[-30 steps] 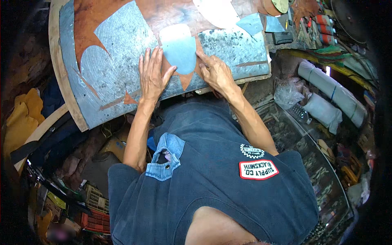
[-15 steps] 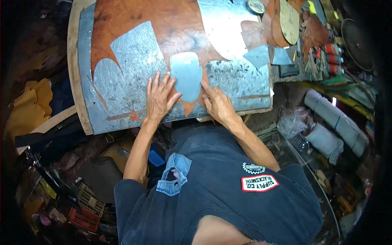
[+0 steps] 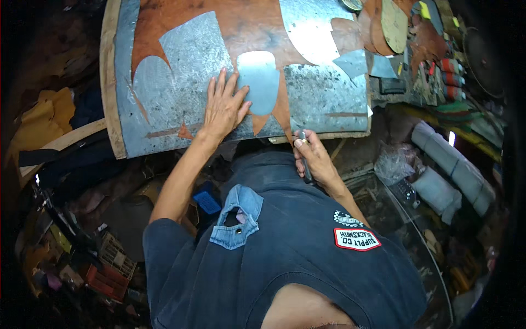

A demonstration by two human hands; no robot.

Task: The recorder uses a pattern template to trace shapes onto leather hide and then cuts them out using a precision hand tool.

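My left hand [image 3: 223,104] lies flat with fingers spread on the metal-covered work board [image 3: 181,71], its thumb against the edge of a pale blue-grey rounded template [image 3: 258,81]. The template rests on a sheet of brown leather [image 3: 246,24] that has shapes cut out of it. My right hand [image 3: 311,156] is off the board, below its front edge near my chest, closed around a slim dark tool [image 3: 304,164] that looks like a knife or pen.
Leather offcuts, cut soles and small tools [image 3: 416,49] crowd the right end of the bench. Rolls of grey material [image 3: 449,170] lie at right. Boxes and clutter [image 3: 98,257] fill the floor at lower left.
My right hand left the template and board and drew back toward my body, now gripping a slim tool. My left hand stays pressed beside the template.
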